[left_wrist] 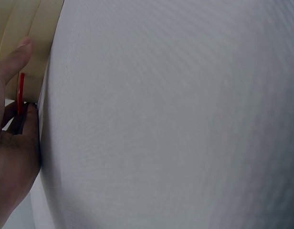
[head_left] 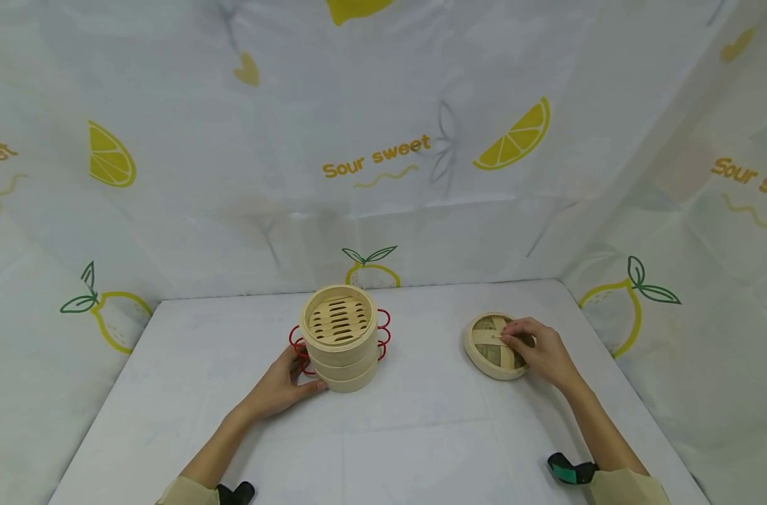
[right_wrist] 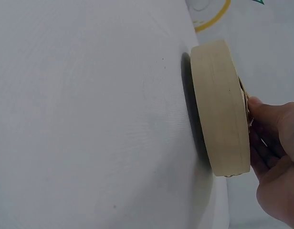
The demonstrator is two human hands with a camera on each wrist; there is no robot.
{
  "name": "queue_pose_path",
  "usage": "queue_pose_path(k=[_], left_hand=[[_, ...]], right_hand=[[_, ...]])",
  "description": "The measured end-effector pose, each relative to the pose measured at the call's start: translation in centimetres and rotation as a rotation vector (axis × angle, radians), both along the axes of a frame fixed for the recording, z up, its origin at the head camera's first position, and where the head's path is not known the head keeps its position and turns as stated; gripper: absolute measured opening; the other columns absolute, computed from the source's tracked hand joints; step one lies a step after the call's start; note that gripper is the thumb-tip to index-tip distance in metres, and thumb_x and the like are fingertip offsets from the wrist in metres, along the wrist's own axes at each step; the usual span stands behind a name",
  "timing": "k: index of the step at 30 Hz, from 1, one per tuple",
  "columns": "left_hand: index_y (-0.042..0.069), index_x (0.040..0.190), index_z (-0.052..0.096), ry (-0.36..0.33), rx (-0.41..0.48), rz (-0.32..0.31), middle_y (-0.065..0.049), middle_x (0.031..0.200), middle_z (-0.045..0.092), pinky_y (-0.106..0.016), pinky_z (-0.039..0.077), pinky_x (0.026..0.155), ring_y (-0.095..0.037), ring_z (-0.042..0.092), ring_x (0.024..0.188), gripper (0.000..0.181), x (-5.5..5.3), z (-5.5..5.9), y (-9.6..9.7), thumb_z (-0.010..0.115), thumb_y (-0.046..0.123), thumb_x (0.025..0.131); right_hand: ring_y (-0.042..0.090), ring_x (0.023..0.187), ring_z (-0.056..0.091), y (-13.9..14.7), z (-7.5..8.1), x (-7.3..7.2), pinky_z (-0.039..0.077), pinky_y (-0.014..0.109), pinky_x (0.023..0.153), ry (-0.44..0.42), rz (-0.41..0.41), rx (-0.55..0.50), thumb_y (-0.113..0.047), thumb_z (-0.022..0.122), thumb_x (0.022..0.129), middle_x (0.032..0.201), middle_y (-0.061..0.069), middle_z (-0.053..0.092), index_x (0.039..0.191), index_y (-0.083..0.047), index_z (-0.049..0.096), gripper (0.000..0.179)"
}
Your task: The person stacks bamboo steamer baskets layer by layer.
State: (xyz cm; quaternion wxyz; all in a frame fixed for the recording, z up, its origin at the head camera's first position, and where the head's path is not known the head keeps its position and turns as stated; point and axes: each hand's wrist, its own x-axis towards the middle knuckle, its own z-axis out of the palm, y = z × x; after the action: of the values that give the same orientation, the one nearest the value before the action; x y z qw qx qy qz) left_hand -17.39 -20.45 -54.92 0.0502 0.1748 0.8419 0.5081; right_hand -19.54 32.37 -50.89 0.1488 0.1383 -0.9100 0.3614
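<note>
A stack of small bamboo steamer baskets point(head_left: 340, 337) stands left of the table's middle, its slatted top tier uncovered. Red loops stick out from both sides of it. My left hand point(head_left: 285, 386) grips the stack low on its left side, thumb at the front and fingers partly hidden behind the red loops. In the left wrist view the thumb point(left_wrist: 15, 62) lies against the pale bamboo wall. Over on the right, my right hand point(head_left: 543, 351) pinches the middle of a round bamboo steamer lid point(head_left: 487, 354). The right wrist view shows the lid's rim point(right_wrist: 218, 109) close to the tabletop, with a shadow beside it.
A white cloth covers the table point(head_left: 415, 435). Behind it and along both sides hang white curtains point(head_left: 282, 140) printed with lemons and lettering. Dark bands with cameras sit on both wrists.
</note>
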Motion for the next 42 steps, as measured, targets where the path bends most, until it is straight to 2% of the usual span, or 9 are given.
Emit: queue_pose_path(k=[2,5,11,13,19,21,26,38,42], left_hand=[[0.009,0.156,0.046,-0.001,-0.001,0.002,-0.012,0.154,0.061,-0.052,0.044,0.130,-0.032,0.057,0.146,0.085,0.0,0.0,0.0,0.094,0.025,0.088],[0.008,0.156,0.046,0.001,0.000,0.002,-0.013,0.153,0.061,-0.053,0.044,0.130,-0.034,0.057,0.146,0.084,0.0,0.0,0.0,0.093,0.024,0.088],[0.008,0.157,0.046,0.004,-0.014,0.003,-0.013,0.154,0.060,-0.054,0.044,0.130,-0.037,0.056,0.148,0.084,0.0,0.0,0.0,0.092,0.027,0.089],[0.008,0.157,0.045,0.007,-0.012,0.000,-0.013,0.154,0.060,-0.054,0.044,0.130,-0.037,0.056,0.148,0.084,0.0,0.0,0.0,0.092,0.027,0.089],[0.008,0.156,0.045,0.006,-0.005,-0.003,-0.014,0.154,0.060,-0.054,0.044,0.129,-0.037,0.056,0.147,0.085,0.0,0.1,0.0,0.093,0.025,0.089],[0.007,0.157,0.045,0.003,-0.006,-0.002,-0.014,0.155,0.060,-0.054,0.043,0.130,-0.038,0.056,0.148,0.085,0.0,0.1,0.0,0.093,0.025,0.089],[0.007,0.157,0.044,-0.001,0.000,-0.005,-0.015,0.156,0.058,-0.054,0.042,0.130,-0.039,0.055,0.150,0.086,0.0,-0.1,-0.1,0.093,0.025,0.089],[0.008,0.157,0.044,0.002,0.001,-0.005,-0.015,0.155,0.059,-0.054,0.043,0.129,-0.037,0.056,0.148,0.085,-0.1,-0.2,-0.2,0.093,0.025,0.089],[0.011,0.157,0.044,-0.008,-0.004,-0.003,-0.011,0.155,0.060,-0.043,0.046,0.130,-0.029,0.057,0.147,0.086,-0.1,-0.2,-0.2,0.093,0.025,0.088]], right_hand=[[-0.002,0.102,0.066,-0.1,0.0,0.0,0.049,-0.003,0.087,0.007,0.005,-0.009,-0.002,0.082,0.094,0.107,0.013,0.079,0.097,-0.005,0.080,0.005],[-0.001,0.102,0.067,-0.3,0.3,0.0,0.049,-0.004,0.087,0.019,0.016,-0.021,-0.001,0.082,0.094,0.107,0.014,0.079,0.097,-0.004,0.080,0.005],[0.021,0.102,0.073,-1.1,1.1,0.1,0.047,-0.005,0.090,0.065,0.028,-0.028,0.000,0.082,0.093,0.106,0.013,0.079,0.097,-0.004,0.079,0.007],[0.022,0.102,0.073,-1.3,1.4,0.1,0.046,-0.006,0.090,0.082,0.033,-0.027,0.001,0.082,0.093,0.106,0.013,0.078,0.098,-0.004,0.079,0.007],[-0.011,0.103,0.062,-1.9,2.3,-0.1,0.046,-0.007,0.090,0.122,0.046,-0.052,0.004,0.081,0.093,0.106,0.015,0.077,0.099,-0.002,0.079,0.009],[-0.017,0.103,0.057,-2.1,2.7,-0.1,0.047,-0.006,0.088,0.141,0.050,-0.061,0.006,0.080,0.093,0.106,0.016,0.077,0.099,-0.002,0.079,0.010],[-0.016,0.101,0.057,-2.5,3.5,-0.2,0.048,-0.004,0.083,0.166,0.051,-0.076,0.007,0.080,0.092,0.106,0.016,0.076,0.100,-0.002,0.079,0.011],[-0.013,0.105,0.060,-4.2,4.9,-0.6,0.049,-0.004,0.089,0.232,0.094,-0.160,0.013,0.079,0.090,0.105,0.018,0.076,0.099,0.001,0.078,0.015],[-0.010,0.106,0.062,-4.9,5.5,-0.7,0.051,-0.001,0.092,0.277,0.117,-0.197,0.016,0.079,0.088,0.106,0.018,0.076,0.098,0.002,0.078,0.018]])
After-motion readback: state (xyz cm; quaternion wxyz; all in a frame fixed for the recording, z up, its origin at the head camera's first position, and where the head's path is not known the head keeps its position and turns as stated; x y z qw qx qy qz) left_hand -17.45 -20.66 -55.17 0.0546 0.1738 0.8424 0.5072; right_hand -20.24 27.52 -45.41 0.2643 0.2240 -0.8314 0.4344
